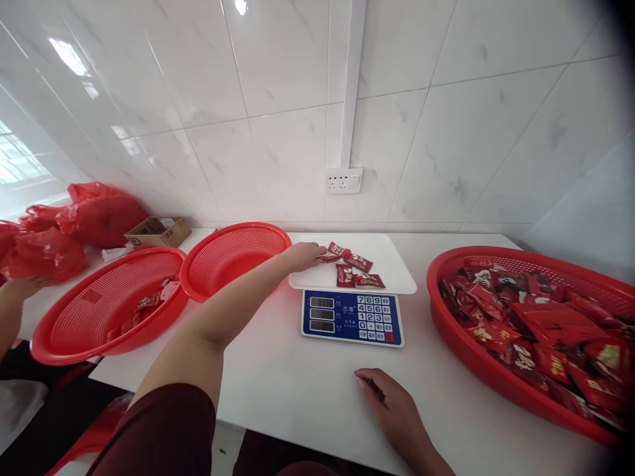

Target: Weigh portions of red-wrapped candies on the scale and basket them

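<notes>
Over the white weighing tray [397, 264], my left hand [306, 256] is closed on a small red snack packet [328, 257] at the tray's left side. Several more red packets [370, 280] lie loosely just right of it. In front of the tray is the scale's blue keypad panel [352, 318], with digits on its displays too dim to read surely. My right hand [389, 400] rests on the table nearer to me with curled fingers. A dark spot shows inside its grip; whether that is an object or shadow is unclear.
A large red basket [436, 317] full of packets stands on the right. To the left are a red basket [186, 271] and another red basket [44, 344] with some packets. Further left are a cardboard box [171, 236], red bags [106, 215] and another person's arm [14, 297].
</notes>
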Demonstrator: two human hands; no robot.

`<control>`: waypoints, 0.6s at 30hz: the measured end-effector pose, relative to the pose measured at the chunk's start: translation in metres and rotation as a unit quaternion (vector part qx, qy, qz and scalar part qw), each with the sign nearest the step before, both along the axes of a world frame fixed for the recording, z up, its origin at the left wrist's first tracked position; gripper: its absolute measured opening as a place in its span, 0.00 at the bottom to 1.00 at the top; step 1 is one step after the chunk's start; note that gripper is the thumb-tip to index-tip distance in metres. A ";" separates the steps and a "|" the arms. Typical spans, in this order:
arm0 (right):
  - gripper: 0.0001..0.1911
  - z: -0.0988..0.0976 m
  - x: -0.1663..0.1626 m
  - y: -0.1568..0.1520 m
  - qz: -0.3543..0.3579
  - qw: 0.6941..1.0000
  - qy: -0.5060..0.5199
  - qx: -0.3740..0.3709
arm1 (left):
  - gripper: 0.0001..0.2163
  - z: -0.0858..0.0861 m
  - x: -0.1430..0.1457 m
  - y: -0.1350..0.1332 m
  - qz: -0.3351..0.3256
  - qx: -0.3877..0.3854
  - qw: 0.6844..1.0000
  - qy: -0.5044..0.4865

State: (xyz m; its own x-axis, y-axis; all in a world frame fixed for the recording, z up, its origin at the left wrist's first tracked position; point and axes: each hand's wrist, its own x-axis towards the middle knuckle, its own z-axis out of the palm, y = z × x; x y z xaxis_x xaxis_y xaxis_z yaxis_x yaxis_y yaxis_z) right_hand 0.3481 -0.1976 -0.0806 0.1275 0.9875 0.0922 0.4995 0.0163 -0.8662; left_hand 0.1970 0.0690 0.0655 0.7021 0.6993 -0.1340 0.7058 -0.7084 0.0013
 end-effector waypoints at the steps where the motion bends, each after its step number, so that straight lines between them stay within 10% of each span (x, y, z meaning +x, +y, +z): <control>1: 0.12 0.001 0.000 0.000 0.000 1.000 0.000 -0.001 | 0.14 0.000 -0.003 -0.003 0.013 0.016 1.000 0.003; 12: 0.12 0.003 0.000 -0.001 0.014 1.000 -0.003 -0.003 | 0.21 0.036 -0.081 -0.017 0.225 0.144 0.963 0.018; 18: 0.12 -0.003 0.002 0.000 0.027 1.000 -0.012 -0.007 | 0.31 0.010 -0.021 -0.044 0.099 0.052 0.992 -0.054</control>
